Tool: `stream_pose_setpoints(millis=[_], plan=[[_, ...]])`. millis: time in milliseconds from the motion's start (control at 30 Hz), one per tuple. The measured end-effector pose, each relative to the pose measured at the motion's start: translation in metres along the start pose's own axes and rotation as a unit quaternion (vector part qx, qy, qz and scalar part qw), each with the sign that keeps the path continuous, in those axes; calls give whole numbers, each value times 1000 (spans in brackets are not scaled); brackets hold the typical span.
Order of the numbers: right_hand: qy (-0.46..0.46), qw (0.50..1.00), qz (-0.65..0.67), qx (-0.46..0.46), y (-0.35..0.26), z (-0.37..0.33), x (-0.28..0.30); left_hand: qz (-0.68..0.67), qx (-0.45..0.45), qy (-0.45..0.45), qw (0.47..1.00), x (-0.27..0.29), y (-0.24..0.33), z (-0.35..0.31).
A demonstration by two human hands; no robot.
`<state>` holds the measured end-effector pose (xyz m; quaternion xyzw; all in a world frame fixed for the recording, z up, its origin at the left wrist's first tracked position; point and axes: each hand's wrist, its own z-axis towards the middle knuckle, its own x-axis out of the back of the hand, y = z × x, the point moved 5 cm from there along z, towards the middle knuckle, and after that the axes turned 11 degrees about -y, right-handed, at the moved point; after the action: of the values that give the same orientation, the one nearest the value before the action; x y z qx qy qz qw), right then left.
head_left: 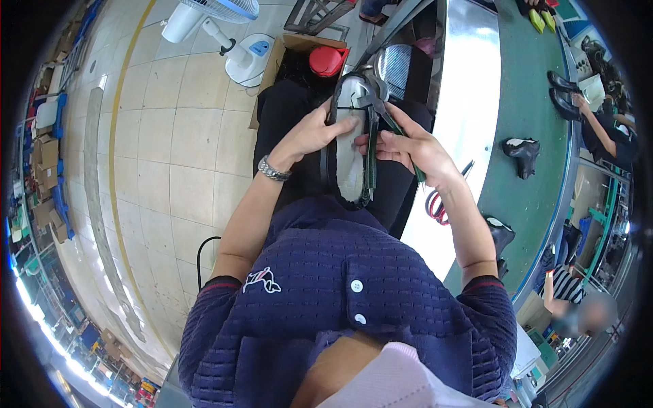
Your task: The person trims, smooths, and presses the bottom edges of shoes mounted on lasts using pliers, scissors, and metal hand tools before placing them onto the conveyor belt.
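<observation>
Shoe [352, 153], one, underside up on the person's lap, upper centre of the frame; pliers [377, 103] at its far end.
Left hand [307, 134]: part closed about the shoe's left side, thumb laid on the pale underside, seemingly to stop it turning. Right hand [426, 151]: curled round the pliers' green handles, which stand apart; the metal head sits at the shoe's upper end, though whether it bites the edge I cannot tell from here. The lap presumably serves as a cradle. Red-handled scissors [439, 204]: on the pale worktop [469, 95], right of centre, near the right forearm, likely parked for easy reach. Another shoe [524, 155]: on the green surface [513, 112], upper right, well apart.
</observation>
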<state>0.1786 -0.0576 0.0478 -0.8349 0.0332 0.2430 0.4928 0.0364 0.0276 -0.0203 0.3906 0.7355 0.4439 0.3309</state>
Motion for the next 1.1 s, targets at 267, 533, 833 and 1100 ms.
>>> stream_pose_setpoints(millis=[267, 533, 833, 1100], plan=[[82, 988, -70, -107, -10, 11, 5, 180, -162, 220, 945, 27, 32, 16], [105, 974, -191, -58, 2, 11, 6, 223, -162, 240, 931, 26, 39, 10], [84, 933, -318, -144, -24, 3, 10, 373, -304, 242, 843, 14, 44, 7], [160, 823, -545, -11, -93, 3, -15, 443, -247, 224, 832, 11, 40, 5]])
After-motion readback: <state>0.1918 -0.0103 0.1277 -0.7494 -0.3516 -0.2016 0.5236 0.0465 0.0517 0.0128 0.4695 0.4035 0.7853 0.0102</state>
